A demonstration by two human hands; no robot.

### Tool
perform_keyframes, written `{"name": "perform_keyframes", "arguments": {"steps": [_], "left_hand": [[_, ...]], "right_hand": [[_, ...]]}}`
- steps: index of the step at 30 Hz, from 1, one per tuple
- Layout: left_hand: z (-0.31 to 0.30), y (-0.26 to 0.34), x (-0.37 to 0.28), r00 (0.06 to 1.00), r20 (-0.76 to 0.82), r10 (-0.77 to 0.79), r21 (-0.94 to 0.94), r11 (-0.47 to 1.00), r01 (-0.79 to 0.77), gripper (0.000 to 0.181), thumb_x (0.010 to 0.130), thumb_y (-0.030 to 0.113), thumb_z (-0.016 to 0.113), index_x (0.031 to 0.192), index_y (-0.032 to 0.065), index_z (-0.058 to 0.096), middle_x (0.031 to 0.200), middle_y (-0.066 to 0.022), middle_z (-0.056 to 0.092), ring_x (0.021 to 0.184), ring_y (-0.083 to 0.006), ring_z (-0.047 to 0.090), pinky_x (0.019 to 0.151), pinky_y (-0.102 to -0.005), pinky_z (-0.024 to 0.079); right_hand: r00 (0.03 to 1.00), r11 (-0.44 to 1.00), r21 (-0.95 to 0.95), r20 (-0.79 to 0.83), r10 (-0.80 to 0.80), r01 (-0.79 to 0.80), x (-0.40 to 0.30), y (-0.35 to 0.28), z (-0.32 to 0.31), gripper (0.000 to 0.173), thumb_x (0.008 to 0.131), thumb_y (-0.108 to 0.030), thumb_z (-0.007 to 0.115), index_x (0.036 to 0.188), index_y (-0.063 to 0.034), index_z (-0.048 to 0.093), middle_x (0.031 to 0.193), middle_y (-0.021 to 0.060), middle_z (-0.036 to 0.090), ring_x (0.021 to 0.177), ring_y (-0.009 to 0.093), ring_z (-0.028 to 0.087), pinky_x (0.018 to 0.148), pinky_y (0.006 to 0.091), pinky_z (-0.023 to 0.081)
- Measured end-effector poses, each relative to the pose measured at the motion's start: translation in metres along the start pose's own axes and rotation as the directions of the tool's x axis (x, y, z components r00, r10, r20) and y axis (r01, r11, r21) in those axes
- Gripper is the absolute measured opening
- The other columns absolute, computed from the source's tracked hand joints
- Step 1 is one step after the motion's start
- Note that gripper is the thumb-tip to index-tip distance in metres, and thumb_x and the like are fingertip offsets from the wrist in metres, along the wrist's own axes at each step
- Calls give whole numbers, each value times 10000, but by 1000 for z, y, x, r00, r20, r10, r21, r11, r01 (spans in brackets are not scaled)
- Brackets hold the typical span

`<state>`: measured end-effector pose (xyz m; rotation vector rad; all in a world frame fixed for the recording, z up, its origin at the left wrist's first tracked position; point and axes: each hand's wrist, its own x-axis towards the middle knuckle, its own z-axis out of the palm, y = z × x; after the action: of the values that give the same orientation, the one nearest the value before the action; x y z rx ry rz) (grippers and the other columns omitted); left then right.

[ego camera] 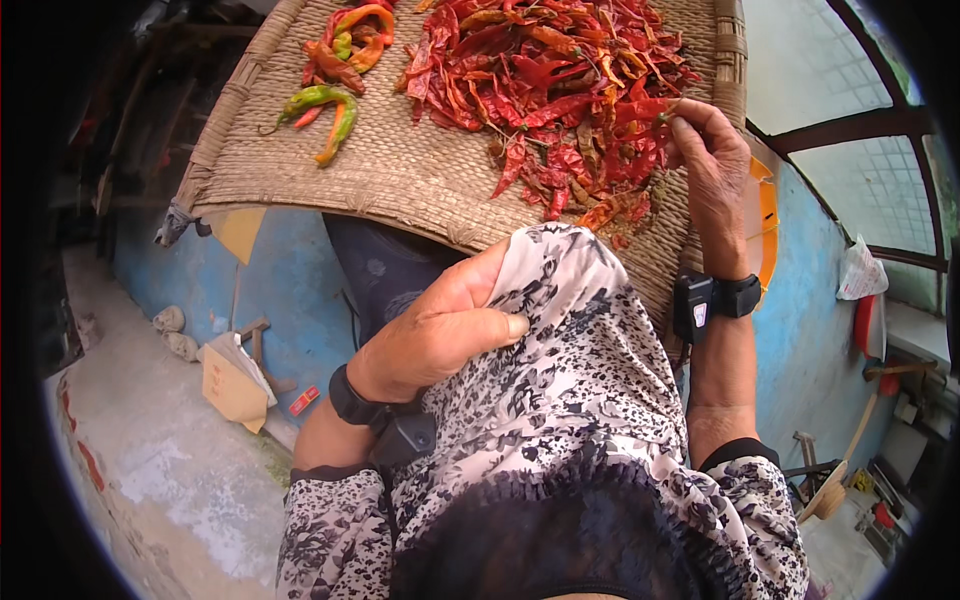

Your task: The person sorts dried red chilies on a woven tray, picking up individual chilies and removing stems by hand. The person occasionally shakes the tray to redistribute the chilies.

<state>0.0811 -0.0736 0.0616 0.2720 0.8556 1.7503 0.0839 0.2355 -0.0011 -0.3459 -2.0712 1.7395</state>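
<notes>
A heap of dried red chili peppers (525,67) lies on a woven rope-topped surface with a wooden frame (420,176). At the heap's right edge my right hand (712,161) pinches the stem end of a red chili pepper (641,110) between thumb and forefinger. My left hand (442,319) grips the front of a floral-patterned blouse (570,300), lifting its cloth over the near edge of the woven surface; the fingers are hidden under the fabric. A few green and orange peppers (330,109) lie apart on the left.
Paper or cardboard pieces (236,386) and a small red box (304,401) are on the left floor. A blue-painted wall (795,300) and framed windows (862,165) stand right. Tools, including a long wooden handle (859,435), occupy the lower right.
</notes>
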Motion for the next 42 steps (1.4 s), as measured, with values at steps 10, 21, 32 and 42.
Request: {"name": "perform_keyframes", "arguments": {"steps": [10,21,32,42], "left_hand": [[-62,25,-33,959,-223,-177,969,68,238,411,856,150,669,1232,9,580,1113,-169,693,1075,-329,657,931,-403,514],[-143,88,144,688,-67,722,945,-175,276,746,869,386,711,1485,75,427,1517,-258,410,1388,-446,398,1145,-483,341],[-106,74,199,884,-140,445,951,-187,245,470,874,340,681,1302,159,612,1350,-183,559,1284,-405,473,1051,-500,443],[-72,0,150,780,219,587,927,-373,20,374,842,95,696,1215,118,685,1418,-209,498,1345,-467,406,1109,-535,340]], "right_hand": [[984,700,708,-43,175,-94,-24,-18,-19,217,981,-49,608,1195,-18,611,936,64,647,758,104,579,649,239,482],[742,941,241,-670,-17,239,-25,25,-113,312,976,-54,618,1282,-7,581,1081,120,645,806,135,632,635,224,523],[957,901,-427,-222,-186,76,-30,1,-37,210,946,-58,648,1149,-20,685,1036,59,677,856,128,643,729,270,535],[974,840,-493,122,-191,226,-31,-9,33,394,849,-83,744,1213,-34,604,942,157,688,794,318,686,715,393,546]]}}
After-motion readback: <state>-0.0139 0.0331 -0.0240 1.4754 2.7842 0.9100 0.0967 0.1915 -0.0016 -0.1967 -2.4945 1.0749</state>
